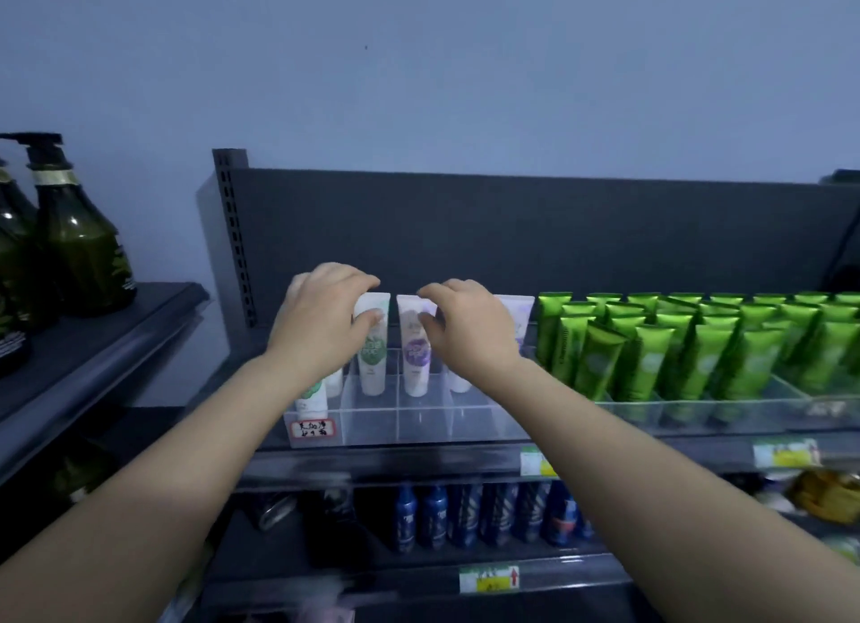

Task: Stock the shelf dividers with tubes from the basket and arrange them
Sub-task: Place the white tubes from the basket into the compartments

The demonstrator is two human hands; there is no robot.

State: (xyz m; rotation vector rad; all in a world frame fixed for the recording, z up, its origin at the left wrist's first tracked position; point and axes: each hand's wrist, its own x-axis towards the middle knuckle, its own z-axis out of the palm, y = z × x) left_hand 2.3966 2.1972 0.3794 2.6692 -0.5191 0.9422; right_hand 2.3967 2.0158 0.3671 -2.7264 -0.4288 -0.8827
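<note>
A clear acrylic divider tray (395, 420) sits on the top shelf and holds several upright white tubes. My left hand (321, 320) curls over a green-label tube (372, 357), thumb on its front and fingers above its top. To its right stands a purple-label tube (415, 366). My right hand (467, 329) pinches the top of a white tube (459, 383) in the adjoining lane, and the hand hides most of it. Another green-label tube (312, 397) stands at the tray's front left. No basket is in view.
Rows of green tubes (651, 352) fill a second clear tray to the right. Dark green pump bottles (79, 245) stand on the left shelf. Blue bottles (465, 515) line the shelf below. A dark back panel (512, 231) rises behind the tubes, and price tags (488, 578) hang on the shelf edges.
</note>
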